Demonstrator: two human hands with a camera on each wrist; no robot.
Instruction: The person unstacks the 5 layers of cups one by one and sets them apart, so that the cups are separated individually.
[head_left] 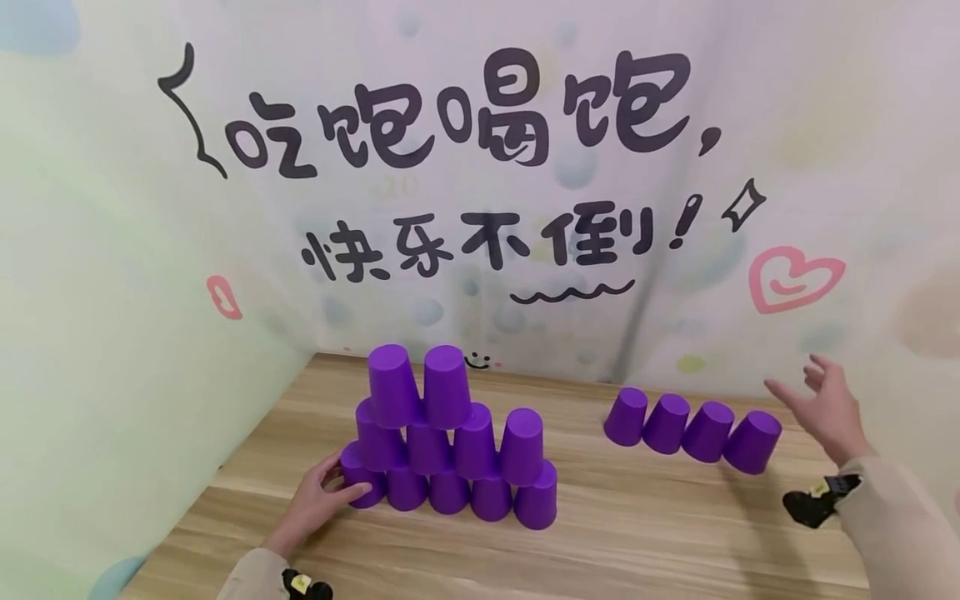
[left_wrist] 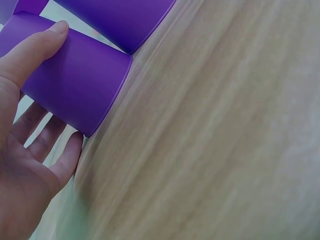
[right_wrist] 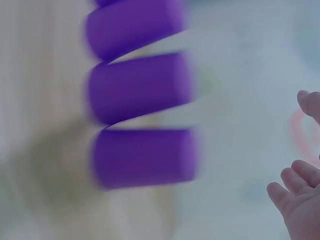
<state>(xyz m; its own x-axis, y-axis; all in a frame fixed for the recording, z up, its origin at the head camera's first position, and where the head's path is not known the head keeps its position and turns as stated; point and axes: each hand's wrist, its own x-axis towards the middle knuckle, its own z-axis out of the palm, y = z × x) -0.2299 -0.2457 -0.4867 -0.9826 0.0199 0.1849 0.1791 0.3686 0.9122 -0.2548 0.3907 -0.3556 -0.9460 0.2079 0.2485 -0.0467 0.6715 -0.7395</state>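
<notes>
Purple cups stand upside down in a stacked pyramid, with several in the bottom row, several in the middle row and two on top. My left hand [head_left: 321, 502] grips the leftmost bottom cup [left_wrist: 82, 75]: the thumb lies across its near side and the fingers reach round its outer side. Atop the left part of the middle row stand the two upper cups, the left one [head_left: 393, 387] beside the right one [head_left: 447, 387]. My right hand [head_left: 828, 408] is raised with fingers spread and holds nothing. Below and left of it is the end cup [head_left: 752, 442] of a separate row.
That separate row of several upside-down purple cups [head_left: 666, 423] stands right of the pyramid, near the back edge of the wooden table [head_left: 615, 533]. A printed backdrop [head_left: 480, 325] with black writing rises directly behind the table. Another pale wall [head_left: 150, 350] borders the left side.
</notes>
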